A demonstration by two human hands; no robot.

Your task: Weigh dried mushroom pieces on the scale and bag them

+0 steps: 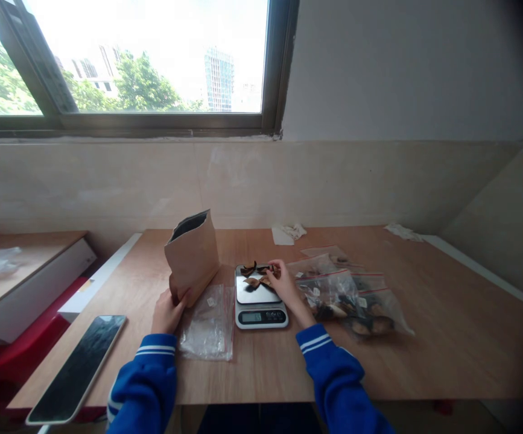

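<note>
Scale (257,297) sits near the middle of the bench (261,377), white body, shiny plate, little screen facing me. The screen's lit, but the digits are too small for me to make out. On the plate there's a loose scatter of dried brown pieces (252,282), curled and dark at the edges.

My right hand (285,282) comes in from the right side, fingers bent and bunched down at the pieces. Can't tell if they're actually pinching 1 or just touching. My left hand (167,310) has the lower near corner of a brown paper bag (193,256), thumb on the near side and fingers curled round the other, so that's a proper pinch. The bag's upright with a bit of a tilt, mouth gaping, dark inside.

Between that hand and the scale there's flat clear plastic (207,328) with a red zip strip. Just right of the scale, partly behind my wrist, is a heap of filled zip bags (363,304) with dark and brownish bits in them.

Phone (78,367) lies screen up at the left, 1 end poking past the front edge. 2 crumpled white bits of paper at the back: 1 behind the scale (294,232), 1 further right (403,232). Both my sleeves (336,367) are blue with white stripes.
</note>
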